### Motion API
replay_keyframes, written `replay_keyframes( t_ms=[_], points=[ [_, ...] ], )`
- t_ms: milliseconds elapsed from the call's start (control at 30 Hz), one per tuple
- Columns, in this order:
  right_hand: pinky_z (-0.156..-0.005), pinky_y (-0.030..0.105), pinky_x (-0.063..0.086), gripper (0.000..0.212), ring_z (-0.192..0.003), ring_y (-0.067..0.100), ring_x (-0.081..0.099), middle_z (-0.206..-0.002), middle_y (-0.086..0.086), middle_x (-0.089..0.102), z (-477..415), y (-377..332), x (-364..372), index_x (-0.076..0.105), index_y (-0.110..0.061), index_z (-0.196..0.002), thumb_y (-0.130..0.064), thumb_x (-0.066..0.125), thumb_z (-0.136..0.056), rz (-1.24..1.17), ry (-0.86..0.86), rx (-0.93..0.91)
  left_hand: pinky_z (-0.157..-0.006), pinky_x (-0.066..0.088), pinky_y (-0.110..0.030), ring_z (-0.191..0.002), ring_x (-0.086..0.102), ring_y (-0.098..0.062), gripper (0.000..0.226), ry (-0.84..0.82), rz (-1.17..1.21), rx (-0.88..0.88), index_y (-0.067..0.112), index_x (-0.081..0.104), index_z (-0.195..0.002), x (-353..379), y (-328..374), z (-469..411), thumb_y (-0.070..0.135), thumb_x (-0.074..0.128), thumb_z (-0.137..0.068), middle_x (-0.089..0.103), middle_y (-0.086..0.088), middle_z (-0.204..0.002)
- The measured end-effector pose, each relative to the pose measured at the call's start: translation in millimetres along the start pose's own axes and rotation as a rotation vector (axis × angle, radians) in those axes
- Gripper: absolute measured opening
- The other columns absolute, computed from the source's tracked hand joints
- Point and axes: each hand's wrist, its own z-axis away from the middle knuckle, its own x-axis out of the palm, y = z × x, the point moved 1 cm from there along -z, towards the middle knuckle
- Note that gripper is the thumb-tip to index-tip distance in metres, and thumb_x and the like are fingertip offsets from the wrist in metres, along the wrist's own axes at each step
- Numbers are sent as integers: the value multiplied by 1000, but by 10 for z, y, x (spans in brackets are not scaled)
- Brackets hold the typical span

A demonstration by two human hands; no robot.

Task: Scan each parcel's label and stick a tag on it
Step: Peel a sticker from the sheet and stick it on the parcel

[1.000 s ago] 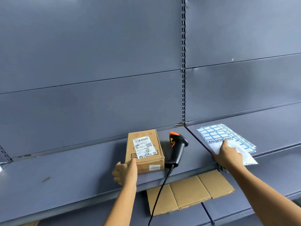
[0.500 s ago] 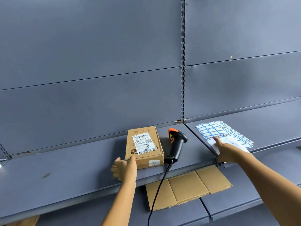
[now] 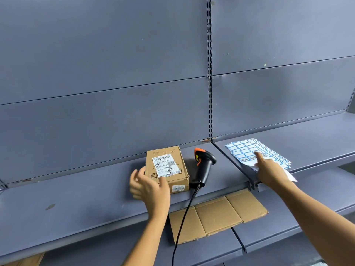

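**boxguy:** Grey metal shelf [image 3: 76,198] setup, where's the brown cardboard parcel [image 3: 169,177]?

**tagr:** By the front edge, white label [image 3: 166,166] up for scanning, reads 855-8555-011. Left hand [image 3: 148,187] is loose-fingered at its near-left corner, gripping nothing. Black-and-orange scanner [image 3: 204,166] lies just beside. Right hand [image 3: 269,169] has its forefinger out on the blue-bordered tag sheets [image 3: 244,148], nothing gripped, probably picking one.

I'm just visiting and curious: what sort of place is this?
Likely a parcel depot or stockroom: grey-blue metal shelving, a brown cardboard parcel with a white barcoded label, a black-and-orange handheld scanner on a cable, and sheets of blue-bordered sticker tags.
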Motion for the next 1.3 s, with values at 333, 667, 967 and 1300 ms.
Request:
replay_keyframes(
  t_ms=[333,667,967,1300],
  points=[
    [-74,39,52,71,-93,36,65,-119,4,67,858,-869,-315,22,-23,-146,-1,43,-82,-287,203,-226,-76,42,-24,-89,52,-17,8,-948,704,-484,20,58,-89,603,769,633,22,54,-95,55,4,-85],
    [-86,18,39,75,-112,11,56,-130,-17,56,1117,-968,-227,22,-28,-147,-30,66,-86,-630,-132,-408,-86,53,-40,-92,66,-28,37,-793,597,-531,15,65,-91,803,473,479,-9,37,-86,70,-10,-102],
    [-96,36,43,108,-121,24,52,-143,8,44,474,-903,-271,9,-20,-150,-32,82,-72,-1345,-185,247,-74,44,-31,-86,61,-22,33,-892,693,-401,15,67,-96,497,429,340,-2,40,-87,71,-7,-97],
    [-83,51,54,110,-91,33,68,-120,14,63,509,-1025,-193,20,-19,-147,-8,86,-60,-1575,-317,350,-65,42,-22,-76,57,-10,6,-713,573,-307,19,59,-88,387,484,324,23,59,-93,65,5,-83]
  ],
)
